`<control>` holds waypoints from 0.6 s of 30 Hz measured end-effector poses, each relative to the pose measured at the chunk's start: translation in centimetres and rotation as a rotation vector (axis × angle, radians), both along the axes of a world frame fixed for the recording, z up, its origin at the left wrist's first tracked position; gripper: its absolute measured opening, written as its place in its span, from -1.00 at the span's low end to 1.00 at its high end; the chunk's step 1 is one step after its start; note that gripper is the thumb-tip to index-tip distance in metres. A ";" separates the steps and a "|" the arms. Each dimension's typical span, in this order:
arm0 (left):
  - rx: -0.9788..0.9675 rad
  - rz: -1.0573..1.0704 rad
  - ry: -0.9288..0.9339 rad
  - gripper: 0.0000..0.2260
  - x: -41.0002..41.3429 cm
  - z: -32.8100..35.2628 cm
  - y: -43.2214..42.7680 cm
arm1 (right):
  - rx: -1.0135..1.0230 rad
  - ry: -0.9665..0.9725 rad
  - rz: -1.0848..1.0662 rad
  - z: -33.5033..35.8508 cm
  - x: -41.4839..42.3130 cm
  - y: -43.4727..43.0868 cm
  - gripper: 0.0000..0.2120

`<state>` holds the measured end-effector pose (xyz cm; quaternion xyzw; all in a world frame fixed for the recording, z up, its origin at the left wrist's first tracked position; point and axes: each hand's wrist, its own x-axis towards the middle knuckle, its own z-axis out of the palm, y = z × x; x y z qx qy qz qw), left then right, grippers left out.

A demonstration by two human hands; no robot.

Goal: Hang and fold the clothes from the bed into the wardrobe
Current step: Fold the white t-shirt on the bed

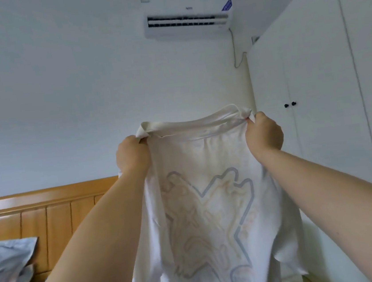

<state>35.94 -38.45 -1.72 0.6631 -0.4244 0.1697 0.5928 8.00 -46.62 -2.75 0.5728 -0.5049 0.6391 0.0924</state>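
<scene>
- Lower left of the frame: a bluish pillow lying on the bed, against a wooden headboard that runs in from the left edge.
- Left of centre: left hand raised, fist closed on the upper left corner of a white T-shirt — fabric bunched inside the grip, fingertips hidden by it.
- Centre: T-shirt held up in the air in front of the wall, top edge stretched between both hands and sagging a little in the middle; a pale outlined print showing through the cloth; lower part hanging loose and running out of the bottom of the frame.
- Handling, as a judgement: light, soft, limp; no shape of its own, so any unsupported part droops and creases. Thin enough to let the print show through. Not fragile, not slippery. Best held at the two shoulder points — as here — to keep it spread flat for a hanger or a fold.
- Right of centre: right hand likewise closed, pinching the upper right corner.
- Upper centre: an air conditioner high on the wall.
- Right side: white wardrobe, doors shut, two dark knobs side by side; well apart from the shirt.
</scene>
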 end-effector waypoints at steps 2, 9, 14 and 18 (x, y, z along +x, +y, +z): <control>-0.007 0.059 -0.013 -0.79 1.9 0.1 1.1 | -0.002 0.010 0.018 0.2 2.2 0.0 -0.82; 0.160 0.167 0.007 -0.79 9.5 -6.0 -0.4 | 0.107 0.184 0.064 -5.3 9.4 -3.6 -0.77; 0.410 0.271 0.110 -0.79 14.5 -13.6 -4.2 | 0.399 0.358 0.310 -11.7 14.7 -9.6 -0.77; 0.546 0.298 0.193 -0.73 18.1 -21.2 -8.8 | 0.617 0.404 0.471 -18.4 18.9 -14.0 -0.76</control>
